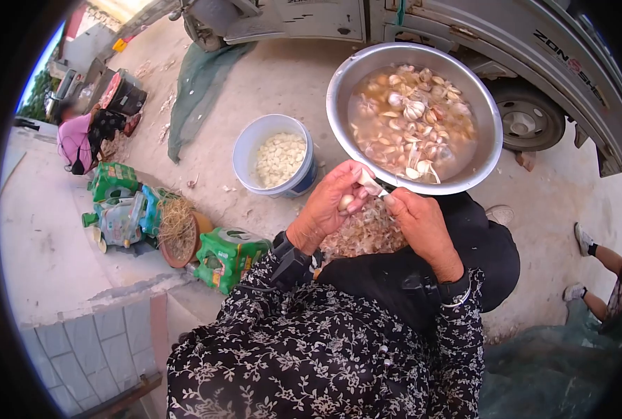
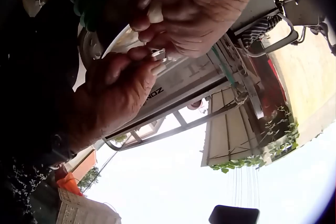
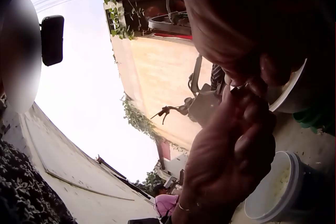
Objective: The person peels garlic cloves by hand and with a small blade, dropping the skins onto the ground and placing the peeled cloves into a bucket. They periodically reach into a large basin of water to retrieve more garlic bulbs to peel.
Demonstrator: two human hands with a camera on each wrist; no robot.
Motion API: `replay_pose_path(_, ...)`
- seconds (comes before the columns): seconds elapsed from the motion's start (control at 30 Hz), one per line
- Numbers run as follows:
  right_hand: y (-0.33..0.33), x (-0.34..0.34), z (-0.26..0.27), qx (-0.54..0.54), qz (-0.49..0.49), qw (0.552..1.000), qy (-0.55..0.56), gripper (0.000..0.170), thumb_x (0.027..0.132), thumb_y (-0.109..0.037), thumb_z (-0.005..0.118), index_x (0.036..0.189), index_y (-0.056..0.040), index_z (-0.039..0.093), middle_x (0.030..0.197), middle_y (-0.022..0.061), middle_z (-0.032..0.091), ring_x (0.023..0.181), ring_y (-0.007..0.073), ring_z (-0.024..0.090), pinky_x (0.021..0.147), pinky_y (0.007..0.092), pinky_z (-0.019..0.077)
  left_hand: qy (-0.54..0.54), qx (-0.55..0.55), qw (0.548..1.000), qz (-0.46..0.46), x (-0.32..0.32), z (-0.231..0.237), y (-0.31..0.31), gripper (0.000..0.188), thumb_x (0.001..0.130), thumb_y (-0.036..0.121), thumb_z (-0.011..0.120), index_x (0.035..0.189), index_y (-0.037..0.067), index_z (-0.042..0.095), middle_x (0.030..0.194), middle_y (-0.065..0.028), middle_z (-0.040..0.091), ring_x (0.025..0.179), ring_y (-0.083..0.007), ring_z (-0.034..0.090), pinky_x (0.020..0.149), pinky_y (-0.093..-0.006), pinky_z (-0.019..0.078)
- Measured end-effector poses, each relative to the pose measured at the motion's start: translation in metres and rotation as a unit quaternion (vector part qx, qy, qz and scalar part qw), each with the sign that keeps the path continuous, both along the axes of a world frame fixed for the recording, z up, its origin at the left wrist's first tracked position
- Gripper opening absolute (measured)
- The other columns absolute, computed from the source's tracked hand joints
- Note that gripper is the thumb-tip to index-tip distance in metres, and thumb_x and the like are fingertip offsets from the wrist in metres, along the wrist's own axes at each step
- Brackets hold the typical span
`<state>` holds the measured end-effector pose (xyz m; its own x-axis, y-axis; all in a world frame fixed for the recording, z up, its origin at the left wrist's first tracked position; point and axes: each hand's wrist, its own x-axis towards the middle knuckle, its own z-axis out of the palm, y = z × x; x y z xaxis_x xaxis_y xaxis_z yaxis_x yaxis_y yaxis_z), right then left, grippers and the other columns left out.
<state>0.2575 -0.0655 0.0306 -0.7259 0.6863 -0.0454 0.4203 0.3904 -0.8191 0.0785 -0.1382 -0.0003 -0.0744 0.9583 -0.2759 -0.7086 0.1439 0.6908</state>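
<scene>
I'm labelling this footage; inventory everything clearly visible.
Basin: one, silver, upper centre
Garlic: many, whitish, in the basin
Bucket: one, white and blue, beside the basin
Peeled cloves: many, cream, in the bucket
Garlic skins: one heap, pale brown, centre
Held garlic: at least one clove, cream, centre
Small object: one, silvery, centre
Packs: several, green and blue, left
Pot: one, orange, among the packs
Netting: two stretches, green, upper left, lower right
Vehicle: at least one, grey, top
Other people: two, one in pink, side edges
Left hand: one, bare, holding the garlic
Right hand: one, bare, pinching the object
</scene>
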Motion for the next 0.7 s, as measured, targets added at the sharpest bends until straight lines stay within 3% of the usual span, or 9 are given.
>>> replay_pose_path(0.17, 0.001, 0.004, -0.003, 0.022, 0.016, 0.996, -0.089, 0.029, 0.093, -0.031, 0.05, 0.084, -0.005, 0.057, 0.073, 0.0185, 0.062, 0.072, 0.0406, 0.06, 0.064, 0.0511, 0.0449, 0.03, -0.014, 0.999, -0.04, -0.008, -0.001, -0.001, 0.019, 0.098, 0.021, 0.05, 0.101, 0.003, 0.051, 0.075, -0.0027, 0.055, 0.049, -0.0044, 0.041, 0.042, -0.0165, 0.0329)
replay_pose_path(0.23, 0.0, 0.005, -0.003, 0.088, 0.002, 0.988, -0.125, 0.026, 0.092, -0.03, 0.051, 0.087, -0.0054, 0.057, 0.072, 0.0191, 0.062, 0.07, 0.0403, 0.061, 0.062, 0.0516, 0.0457, 0.249, -0.017, 0.968, -0.027, -0.008, -0.006, -0.002, 0.018, 0.097, 0.02, 0.053, 0.103, 0.003, 0.053, 0.079, -0.003, 0.057, 0.057, -0.0054, 0.049, 0.049, -0.0179, 0.0404)
replay_pose_path(0.27, 0.0, 0.004, -0.002, 0.087, 0.002, 0.988, -0.127, 0.026, 0.092, -0.03, 0.051, 0.087, -0.0054, 0.057, 0.072, 0.0191, 0.062, 0.07, 0.0403, 0.061, 0.062, 0.0516, 0.0457, 0.248, -0.019, 0.968, -0.029, -0.006, -0.007, -0.002, 0.018, 0.097, 0.02, 0.053, 0.103, 0.003, 0.053, 0.079, -0.003, 0.057, 0.057, -0.0054, 0.049, 0.049, -0.0179, 0.0404)
replay_pose_path(0.33, -0.001, 0.0, 0.001, 0.138, -0.027, 0.989, -0.045, 0.023, 0.091, -0.029, 0.053, 0.089, -0.0056, 0.057, 0.071, 0.0182, 0.063, 0.067, 0.0387, 0.062, 0.06, 0.0502, 0.0468, 0.474, 0.051, 0.879, -0.013, -0.004, -0.008, -0.003, 0.018, 0.094, 0.015, 0.058, 0.106, 0.003, 0.054, 0.086, -0.0028, 0.06, 0.071, -0.0082, 0.057, 0.061, -0.0226, 0.0471)
replay_pose_path(0.37, -0.002, -0.001, 0.002, 0.138, -0.028, 0.989, -0.047, 0.023, 0.091, -0.029, 0.053, 0.089, -0.0056, 0.057, 0.071, 0.0182, 0.063, 0.067, 0.0387, 0.062, 0.06, 0.0502, 0.0468, 0.473, 0.05, 0.88, -0.014, -0.005, -0.006, -0.002, 0.018, 0.094, 0.015, 0.058, 0.106, 0.003, 0.054, 0.086, -0.0028, 0.06, 0.071, -0.0082, 0.057, 0.061, -0.0226, 0.0471)
replay_pose_path(0.43, -0.003, -0.003, 0.004, 0.166, -0.022, 0.984, -0.056, 0.021, 0.09, -0.027, 0.055, 0.09, -0.0055, 0.057, 0.07, 0.0167, 0.063, 0.066, 0.0372, 0.062, 0.059, 0.0484, 0.0475, 0.646, 0.125, 0.752, -0.022, -0.009, 0.002, -0.002, 0.021, 0.088, 0.01, 0.063, 0.107, 0.006, 0.056, 0.09, -0.0044, 0.061, 0.08, -0.0164, 0.061, 0.069, -0.0285, 0.0499)
replay_pose_path(0.47, -0.003, -0.004, 0.003, 0.164, -0.024, 0.984, -0.058, 0.021, 0.09, -0.027, 0.055, 0.09, -0.0055, 0.057, 0.07, 0.0167, 0.063, 0.066, 0.0372, 0.062, 0.059, 0.0484, 0.0475, 0.645, 0.125, 0.753, -0.024, -0.009, 0.007, -0.002, 0.021, 0.088, 0.01, 0.063, 0.107, 0.006, 0.056, 0.09, -0.0044, 0.061, 0.08, -0.0164, 0.061, 0.069, -0.0285, 0.0499)
replay_pose_path(0.63, -0.004, -0.005, 0.001, 0.188, 0.001, 0.979, -0.079, 0.02, 0.09, -0.025, 0.055, 0.09, -0.0057, 0.057, 0.068, 0.0159, 0.062, 0.065, 0.0358, 0.062, 0.058, 0.0471, 0.0481, 0.774, 0.163, 0.61, -0.053, -0.005, 0.029, -0.001, 0.025, 0.081, 0.005, 0.065, 0.104, 0.01, 0.058, 0.092, -0.0104, 0.058, 0.077, -0.031, 0.06, 0.066, -0.034, 0.0496)
replay_pose_path(0.7, -0.002, -0.002, 0.0, 0.18, 0.013, 0.98, -0.084, 0.02, 0.09, -0.026, 0.054, 0.09, -0.0057, 0.058, 0.069, 0.0159, 0.062, 0.066, 0.0358, 0.062, 0.059, 0.0474, 0.048, 0.774, 0.185, 0.603, -0.064, -0.01, 0.027, -0.001, 0.025, 0.081, 0.005, 0.065, 0.105, 0.01, 0.059, 0.09, -0.0089, 0.059, 0.076, -0.027, 0.061, 0.065, -0.0334, 0.0491)
